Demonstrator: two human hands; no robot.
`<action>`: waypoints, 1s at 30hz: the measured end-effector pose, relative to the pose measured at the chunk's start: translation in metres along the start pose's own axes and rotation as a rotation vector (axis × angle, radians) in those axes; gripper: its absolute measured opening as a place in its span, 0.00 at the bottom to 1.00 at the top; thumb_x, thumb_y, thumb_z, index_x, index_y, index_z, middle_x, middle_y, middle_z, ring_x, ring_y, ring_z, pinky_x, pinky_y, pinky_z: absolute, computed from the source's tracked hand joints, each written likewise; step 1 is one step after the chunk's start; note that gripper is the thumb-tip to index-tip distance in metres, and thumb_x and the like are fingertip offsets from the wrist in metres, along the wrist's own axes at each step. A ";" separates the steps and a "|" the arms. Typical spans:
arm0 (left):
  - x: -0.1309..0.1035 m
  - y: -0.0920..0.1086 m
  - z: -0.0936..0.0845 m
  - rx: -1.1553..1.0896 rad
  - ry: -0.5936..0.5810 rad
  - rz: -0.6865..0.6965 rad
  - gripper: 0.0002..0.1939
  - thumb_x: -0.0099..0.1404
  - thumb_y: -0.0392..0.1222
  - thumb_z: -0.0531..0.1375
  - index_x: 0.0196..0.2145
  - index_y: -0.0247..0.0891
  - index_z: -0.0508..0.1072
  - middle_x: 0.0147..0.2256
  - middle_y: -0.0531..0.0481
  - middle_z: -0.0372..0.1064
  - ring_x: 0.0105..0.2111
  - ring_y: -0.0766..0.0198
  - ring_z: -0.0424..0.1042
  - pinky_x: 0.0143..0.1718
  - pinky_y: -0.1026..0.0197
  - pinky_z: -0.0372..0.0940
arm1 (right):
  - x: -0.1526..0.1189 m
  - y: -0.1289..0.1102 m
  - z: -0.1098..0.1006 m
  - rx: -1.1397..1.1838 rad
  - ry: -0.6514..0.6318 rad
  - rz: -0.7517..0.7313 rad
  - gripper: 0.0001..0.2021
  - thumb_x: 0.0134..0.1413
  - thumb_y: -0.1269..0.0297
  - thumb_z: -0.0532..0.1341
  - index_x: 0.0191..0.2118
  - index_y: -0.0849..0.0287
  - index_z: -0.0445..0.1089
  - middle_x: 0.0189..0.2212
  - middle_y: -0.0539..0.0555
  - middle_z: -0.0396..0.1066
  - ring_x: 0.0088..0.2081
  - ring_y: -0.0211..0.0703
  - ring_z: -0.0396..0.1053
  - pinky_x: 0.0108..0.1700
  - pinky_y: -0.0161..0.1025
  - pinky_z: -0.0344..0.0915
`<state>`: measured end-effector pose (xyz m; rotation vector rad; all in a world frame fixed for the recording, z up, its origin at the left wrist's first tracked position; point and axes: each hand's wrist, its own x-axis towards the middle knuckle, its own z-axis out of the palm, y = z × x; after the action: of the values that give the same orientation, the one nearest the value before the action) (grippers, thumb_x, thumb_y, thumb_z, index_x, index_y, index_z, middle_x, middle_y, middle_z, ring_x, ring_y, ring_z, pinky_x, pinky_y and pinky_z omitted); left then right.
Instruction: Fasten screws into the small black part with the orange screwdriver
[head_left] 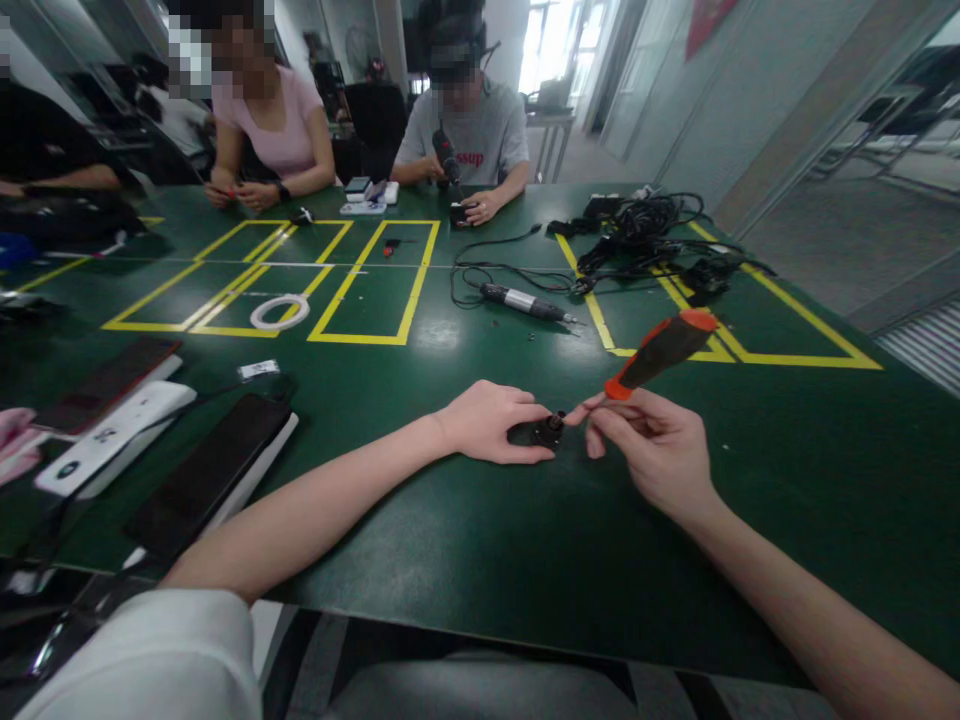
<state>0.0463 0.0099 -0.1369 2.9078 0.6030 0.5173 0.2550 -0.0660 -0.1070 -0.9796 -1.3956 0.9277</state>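
Observation:
Between the thumb and fingers of my left hand (499, 425) is a small black part (549, 430), resting on the green table (420, 520). My right hand (660, 445), just to the right of it, holds a screwdriver (660, 350) with an orange and dark handle. The handle leans up and to the right above the hand. The shaft runs down along the fingers toward the black part; whether its tip touches the part is hard to tell.
A dark electric screwdriver (525, 302) and tangled black cables (637, 235) lie beyond my hands. White tape (280, 312) sits on yellow-marked lines. Phones (214, 470) and a white device (112, 440) are at left. Across the table, a person (465, 130) works with a power tool.

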 end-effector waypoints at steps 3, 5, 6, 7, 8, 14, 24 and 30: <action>0.000 0.001 0.001 0.001 -0.003 -0.002 0.23 0.70 0.62 0.60 0.41 0.37 0.78 0.33 0.49 0.76 0.35 0.62 0.77 0.30 0.61 0.59 | -0.002 0.001 0.003 0.000 -0.024 -0.082 0.08 0.59 0.59 0.70 0.36 0.58 0.77 0.28 0.53 0.80 0.20 0.38 0.72 0.25 0.36 0.73; -0.001 0.001 0.001 -0.005 0.010 0.006 0.23 0.70 0.62 0.60 0.41 0.37 0.78 0.33 0.49 0.76 0.34 0.62 0.77 0.30 0.61 0.59 | -0.005 0.002 0.004 -0.029 -0.009 -0.118 0.06 0.58 0.61 0.71 0.37 0.57 0.77 0.28 0.53 0.81 0.23 0.40 0.75 0.27 0.37 0.76; -0.001 0.000 0.001 -0.009 0.017 0.010 0.23 0.70 0.62 0.60 0.41 0.37 0.78 0.33 0.49 0.76 0.34 0.62 0.77 0.30 0.61 0.59 | -0.007 0.003 0.004 -0.058 0.010 -0.129 0.06 0.57 0.63 0.72 0.37 0.57 0.78 0.28 0.53 0.81 0.24 0.42 0.77 0.29 0.38 0.77; -0.001 0.000 0.002 -0.012 0.023 0.013 0.23 0.70 0.61 0.60 0.42 0.37 0.78 0.33 0.49 0.76 0.34 0.62 0.77 0.30 0.61 0.59 | -0.008 0.004 0.004 -0.095 0.031 -0.138 0.05 0.55 0.65 0.73 0.36 0.57 0.78 0.27 0.53 0.81 0.25 0.43 0.78 0.31 0.39 0.78; -0.002 0.000 0.002 -0.014 0.028 0.015 0.23 0.70 0.61 0.60 0.42 0.37 0.78 0.33 0.49 0.76 0.34 0.62 0.77 0.30 0.61 0.59 | -0.009 0.005 0.003 -0.134 0.046 -0.148 0.04 0.54 0.66 0.73 0.35 0.57 0.78 0.27 0.53 0.81 0.26 0.44 0.78 0.32 0.40 0.79; -0.003 0.000 0.002 -0.013 0.014 -0.002 0.23 0.71 0.62 0.59 0.44 0.38 0.78 0.33 0.49 0.76 0.34 0.62 0.77 0.30 0.61 0.59 | -0.006 0.001 0.000 -0.248 0.022 -0.287 0.04 0.53 0.71 0.72 0.32 0.55 0.80 0.31 0.53 0.81 0.32 0.44 0.79 0.37 0.40 0.77; -0.005 0.001 0.001 -0.002 0.009 0.000 0.22 0.71 0.61 0.59 0.42 0.38 0.78 0.32 0.49 0.75 0.34 0.61 0.77 0.31 0.60 0.60 | -0.006 -0.001 0.009 0.084 -0.104 -0.076 0.08 0.64 0.57 0.67 0.43 0.55 0.76 0.29 0.50 0.77 0.23 0.36 0.72 0.27 0.34 0.73; -0.006 0.001 0.002 -0.014 0.033 0.013 0.22 0.70 0.61 0.59 0.43 0.38 0.78 0.33 0.49 0.76 0.34 0.61 0.77 0.30 0.60 0.60 | -0.007 -0.001 0.007 0.010 -0.043 -0.041 0.11 0.61 0.56 0.70 0.33 0.56 0.74 0.27 0.52 0.79 0.23 0.37 0.71 0.27 0.35 0.72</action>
<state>0.0420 0.0065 -0.1405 2.8973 0.5824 0.5692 0.2485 -0.0733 -0.1091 -0.9250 -1.4412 0.9290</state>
